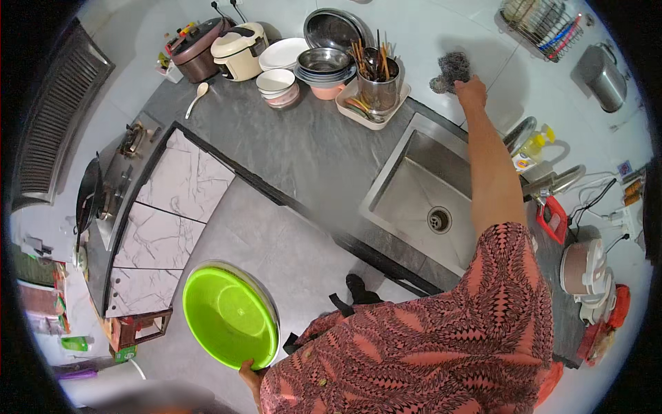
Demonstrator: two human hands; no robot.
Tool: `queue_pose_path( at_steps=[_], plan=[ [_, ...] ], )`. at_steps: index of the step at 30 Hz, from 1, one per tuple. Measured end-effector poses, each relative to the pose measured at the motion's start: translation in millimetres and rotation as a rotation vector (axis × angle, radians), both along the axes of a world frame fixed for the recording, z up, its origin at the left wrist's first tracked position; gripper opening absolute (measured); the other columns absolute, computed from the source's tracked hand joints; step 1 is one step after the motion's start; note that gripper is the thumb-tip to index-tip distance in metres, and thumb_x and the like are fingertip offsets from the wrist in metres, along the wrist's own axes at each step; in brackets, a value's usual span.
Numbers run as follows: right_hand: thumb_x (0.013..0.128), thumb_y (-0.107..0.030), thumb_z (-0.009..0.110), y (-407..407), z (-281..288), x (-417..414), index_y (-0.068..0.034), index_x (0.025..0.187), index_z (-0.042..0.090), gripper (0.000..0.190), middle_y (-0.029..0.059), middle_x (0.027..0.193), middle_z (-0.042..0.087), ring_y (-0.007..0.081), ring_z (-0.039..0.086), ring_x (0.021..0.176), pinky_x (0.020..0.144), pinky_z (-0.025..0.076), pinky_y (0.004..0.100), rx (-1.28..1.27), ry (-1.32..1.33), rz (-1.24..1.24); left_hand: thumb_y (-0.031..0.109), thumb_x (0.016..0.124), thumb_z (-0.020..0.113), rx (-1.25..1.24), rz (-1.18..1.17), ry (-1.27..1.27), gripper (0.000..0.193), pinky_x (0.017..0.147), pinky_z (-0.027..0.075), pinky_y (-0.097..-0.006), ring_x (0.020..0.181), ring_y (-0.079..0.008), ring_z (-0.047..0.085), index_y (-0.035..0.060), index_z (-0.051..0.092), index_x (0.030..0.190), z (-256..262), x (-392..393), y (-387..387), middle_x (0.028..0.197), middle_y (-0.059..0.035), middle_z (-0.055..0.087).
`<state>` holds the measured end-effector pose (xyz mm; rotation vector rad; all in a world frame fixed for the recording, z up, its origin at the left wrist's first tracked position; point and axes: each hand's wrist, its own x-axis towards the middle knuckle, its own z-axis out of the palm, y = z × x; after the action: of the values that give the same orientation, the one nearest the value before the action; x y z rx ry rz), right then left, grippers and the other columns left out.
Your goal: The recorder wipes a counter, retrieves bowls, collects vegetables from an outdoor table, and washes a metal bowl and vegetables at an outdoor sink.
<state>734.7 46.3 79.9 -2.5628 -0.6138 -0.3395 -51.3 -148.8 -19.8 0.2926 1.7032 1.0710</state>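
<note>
My left hand (252,376) grips the near rim of a bright green plastic basin (227,315). A pale rim shows behind it, as of another basin nested underneath. The basin is tilted over the grey floor, and its visible inside holds nothing. My right arm stretches over the steel sink (419,181) to the tiled wall. There my right hand (471,93) has its fingers closed at the edge of dark steel wool scrubbers (454,67). Whether the scrubbers still hang from the wall cannot be made out. Below my arm, the sink basin shows its drain strainer (439,220).
Along the counter stand a cream rice cooker (239,50), stacked bowls (277,87), and a steel utensil holder (378,88) on a tray (372,121). A dish soap bottle (530,147) and the faucet (556,181) are right of my arm. A wok (90,196) sits at the left.
</note>
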Motion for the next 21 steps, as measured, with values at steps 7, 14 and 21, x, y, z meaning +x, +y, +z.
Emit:
queue_pose_path(
  at_steps=[7, 14, 21],
  plan=[
    [0.072, -0.031, 0.055, 18, 1, 24, 0.0, 0.095, 0.061, 0.039, 0.022, 0.101, 0.06, 0.0342, 0.058, 0.097, 0.084, 0.044, 0.046, -0.07, -0.02, -0.033, 0.013, 0.067, 0.051, 0.147, -0.238, 0.174, 0.027, 0.062, 0.047, -0.0307, 0.072, -0.0197, 0.058, -0.0019, 0.056, 0.089, 2, 17, 14, 0.08, -0.0065, 0.057],
    [0.072, -0.03, 0.054, 21, 9, 52, 0.001, 0.09, 0.063, 0.037, 0.0225, 0.095, 0.061, 0.0377, 0.058, 0.09, 0.081, 0.045, 0.0447, 0.019, -0.129, 0.07, 0.011, 0.068, 0.05, 0.01, -0.257, 0.131, 0.018, 0.055, 0.044, -0.0282, 0.066, -0.0164, 0.056, 0.0025, 0.055, 0.083, -16, 2, 20, 0.076, -0.0042, 0.055],
    [0.07, -0.032, 0.06, 7, 77, 41, -0.001, 0.085, 0.065, 0.035, 0.0195, 0.077, 0.064, 0.035, 0.06, 0.077, 0.073, 0.045, 0.0417, 0.598, -0.015, 0.152, 0.01, 0.068, 0.05, 0.04, -0.125, -0.177, 0.031, 0.071, 0.048, -0.0338, 0.083, -0.0214, 0.058, -0.0008, 0.053, 0.098, -8, 35, 44, 0.091, -0.0087, 0.057]
  ],
)
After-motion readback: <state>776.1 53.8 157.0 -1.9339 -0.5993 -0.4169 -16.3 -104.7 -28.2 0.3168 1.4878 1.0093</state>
